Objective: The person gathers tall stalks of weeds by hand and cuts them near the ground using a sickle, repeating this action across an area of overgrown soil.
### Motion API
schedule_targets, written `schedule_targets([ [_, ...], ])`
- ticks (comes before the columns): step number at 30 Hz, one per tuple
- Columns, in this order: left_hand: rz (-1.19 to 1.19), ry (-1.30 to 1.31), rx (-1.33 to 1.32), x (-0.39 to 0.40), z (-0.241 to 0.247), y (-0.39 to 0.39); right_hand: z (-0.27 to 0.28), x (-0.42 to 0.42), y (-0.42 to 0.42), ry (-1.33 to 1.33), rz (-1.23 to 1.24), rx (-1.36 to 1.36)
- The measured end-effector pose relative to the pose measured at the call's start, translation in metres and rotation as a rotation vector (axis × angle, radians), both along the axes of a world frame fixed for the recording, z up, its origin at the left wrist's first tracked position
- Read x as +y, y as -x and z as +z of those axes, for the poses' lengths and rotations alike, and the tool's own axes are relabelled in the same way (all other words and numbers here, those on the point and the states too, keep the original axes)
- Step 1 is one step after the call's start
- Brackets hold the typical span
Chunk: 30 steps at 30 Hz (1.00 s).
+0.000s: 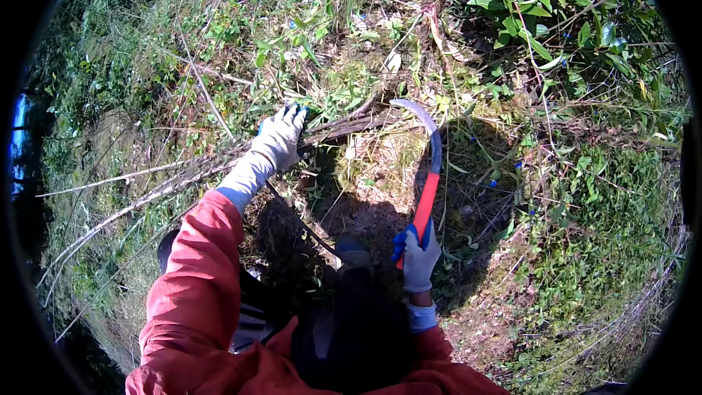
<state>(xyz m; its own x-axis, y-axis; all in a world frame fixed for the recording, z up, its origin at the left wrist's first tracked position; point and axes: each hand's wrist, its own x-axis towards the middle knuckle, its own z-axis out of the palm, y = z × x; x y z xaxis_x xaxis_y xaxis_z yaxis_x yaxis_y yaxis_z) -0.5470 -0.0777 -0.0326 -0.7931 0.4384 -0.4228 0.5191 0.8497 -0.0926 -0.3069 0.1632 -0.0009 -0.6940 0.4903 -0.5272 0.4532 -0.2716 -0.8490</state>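
My right hand (pixel 421 257), in a pale glove with a blue palm, is wrapped around the red handle of a sickle (pixel 427 200). The curved metal blade rises from the handle, its tip bending left over cut grass. My left hand (pixel 281 138), gloved the same way, lies across a bundle of dry woody stems (pixel 197 169) that runs beneath it. Its fingers reach over the far side, by some green grass blades (pixel 334 105). The palm is hidden, so whether it grips the stems cannot be told. Blade and left hand are apart.
Leafy green shrubs (pixel 526 16) grow at the upper right. Thin dry branches (pixel 123 177) stick out to the left. Low weeds (pixel 598 197) cover the ground at right. Shaded bare soil (pixel 367 219) lies before me, with a dark boot (pixel 354 255) partly visible.
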Motion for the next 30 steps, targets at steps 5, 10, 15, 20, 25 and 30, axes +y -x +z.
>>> schedule_targets([
  [5, 0.000, 0.153, -0.085, 0.011, -0.004, 0.048, -0.006, -0.005, 0.005, 0.020, -0.031, -0.047],
  [10, 0.049, 0.160, -0.177, 0.009, -0.039, 0.085, -0.031, -0.006, 0.005, -0.038, 0.046, -0.143],
  [15, 0.030, 0.040, -0.151, 0.007, -0.079, 0.084, -0.088, -0.005, -0.018, -0.143, 0.016, -0.084],
  [20, 0.043, -0.069, -0.076, -0.021, -0.082, 0.066, -0.089, -0.014, -0.010, -0.098, 0.018, -0.068],
  [25, -0.038, -0.200, -0.219, -0.024, -0.021, 0.017, -0.090, -0.005, -0.010, -0.108, 0.027, -0.010],
  [30, -0.127, -0.386, -0.151, -0.035, 0.029, -0.034, -0.084, -0.001, -0.005, -0.074, 0.036, 0.011],
])
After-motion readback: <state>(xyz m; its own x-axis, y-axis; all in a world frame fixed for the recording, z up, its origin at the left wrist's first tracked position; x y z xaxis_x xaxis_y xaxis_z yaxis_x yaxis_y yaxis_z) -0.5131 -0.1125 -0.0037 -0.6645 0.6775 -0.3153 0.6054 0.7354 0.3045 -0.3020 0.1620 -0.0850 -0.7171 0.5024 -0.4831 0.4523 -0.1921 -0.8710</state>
